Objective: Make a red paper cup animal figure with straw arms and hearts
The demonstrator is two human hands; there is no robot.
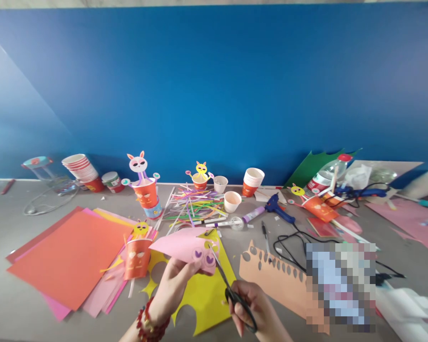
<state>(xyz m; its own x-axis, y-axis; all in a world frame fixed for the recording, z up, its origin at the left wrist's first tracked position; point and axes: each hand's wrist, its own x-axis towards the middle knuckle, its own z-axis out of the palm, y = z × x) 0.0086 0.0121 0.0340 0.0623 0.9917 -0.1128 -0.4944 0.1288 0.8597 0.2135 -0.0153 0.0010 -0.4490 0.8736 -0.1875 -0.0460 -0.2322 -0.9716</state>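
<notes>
1. Our left hand (174,282) is clamped on a pink paper sheet (174,243), pinched between thumb and fingers, raised over a yellow sheet (214,304) on the table (3,232).
2. Our right hand (251,301) is wrapped around the black handles of the scissors (231,290); the blades lie at the pink sheet's right side, close by the circles (we cannot tell how far apart they stand).
3. Done, as far as we see: two circles (210,260) on the pink sheet already carry purple hearts.
4. Left, in our judgement: both circles look attached to the sheet, so the cutting around them seems unfinished.
5. Further along, we have a white rabbit figure (138,164) in a red cup (145,194) and yellow rabbit figures, one in the nearer paper cup (137,260); they look complete or nearly so.
6. The yellow sheet has large rounded gaps, and an orange sheet (264,278) has a row of oval holes, so we judge plenty of cutting is behind us.
</notes>
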